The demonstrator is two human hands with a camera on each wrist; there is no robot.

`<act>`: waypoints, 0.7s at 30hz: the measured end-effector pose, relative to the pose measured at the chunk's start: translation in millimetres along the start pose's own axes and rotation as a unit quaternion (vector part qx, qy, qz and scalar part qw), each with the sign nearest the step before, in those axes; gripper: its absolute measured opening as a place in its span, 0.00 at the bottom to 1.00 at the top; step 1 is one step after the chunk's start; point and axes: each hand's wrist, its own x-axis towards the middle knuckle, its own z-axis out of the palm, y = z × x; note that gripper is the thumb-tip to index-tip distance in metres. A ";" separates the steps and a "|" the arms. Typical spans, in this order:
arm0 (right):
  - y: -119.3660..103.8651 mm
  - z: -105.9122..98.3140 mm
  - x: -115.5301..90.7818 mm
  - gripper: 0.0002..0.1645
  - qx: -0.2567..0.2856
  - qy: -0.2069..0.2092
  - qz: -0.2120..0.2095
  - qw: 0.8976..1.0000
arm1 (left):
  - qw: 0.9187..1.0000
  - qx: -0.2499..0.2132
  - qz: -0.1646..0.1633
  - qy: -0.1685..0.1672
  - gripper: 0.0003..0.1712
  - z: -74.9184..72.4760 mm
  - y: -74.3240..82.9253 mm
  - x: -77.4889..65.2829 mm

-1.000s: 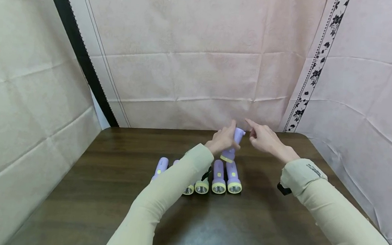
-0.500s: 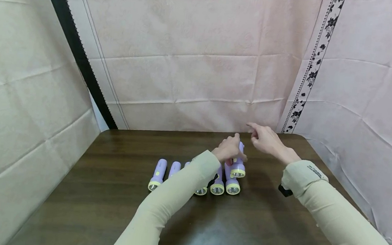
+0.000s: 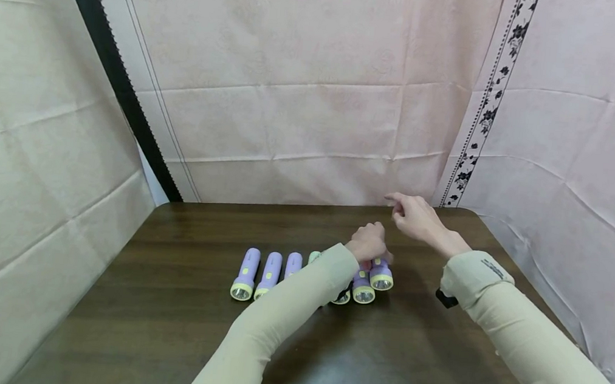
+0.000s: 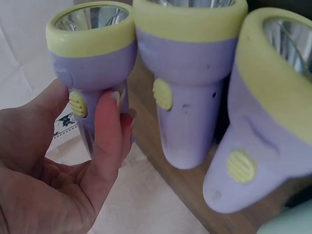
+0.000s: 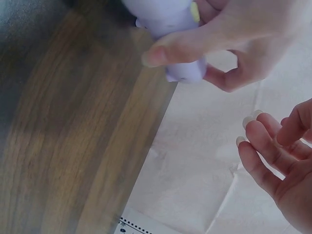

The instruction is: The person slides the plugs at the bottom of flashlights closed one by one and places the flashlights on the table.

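Observation:
My left hand (image 3: 369,243) grips a purple flashlight (image 3: 381,278) with a yellow rim at the right end of a row of flashlights. In the left wrist view, thumb and fingers curl round the body of this flashlight (image 4: 95,68), just below its head and beside the yellow switch. A second purple flashlight (image 4: 190,92) stands right next to it there, and a third (image 4: 258,126) leans beyond. My right hand (image 3: 417,217) hovers over the far right of the table with nothing in it. The right wrist view shows its fingers (image 5: 263,146) loosely bent.
More purple flashlights (image 3: 245,275) lie in the row to the left, lenses facing me, with one mint-green flashlight (image 3: 314,256) among them. My left sleeve covers part of the row. Light cloth (image 3: 291,123) hangs behind the dark wooden table (image 3: 175,327).
My left hand has brought the flashlight toward me and to the right, from behind the row to its right end. The right hand has stayed almost in place.

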 end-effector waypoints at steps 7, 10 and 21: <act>0.6 0.8 -1.9 0.27 0.003 0.005 -0.004 1.000 | 1.000 0.013 -0.018 -0.004 0.20 14.0 5.4 6.5; 2.2 1.0 -2.7 0.27 0.003 0.005 0.000 1.000 | 0.999 0.033 -0.029 -0.007 0.19 19.6 7.4 9.5; 7.1 2.2 -6.2 0.26 0.004 0.009 0.009 1.000 | 0.993 0.117 -0.011 0.002 0.19 34.2 12.0 9.8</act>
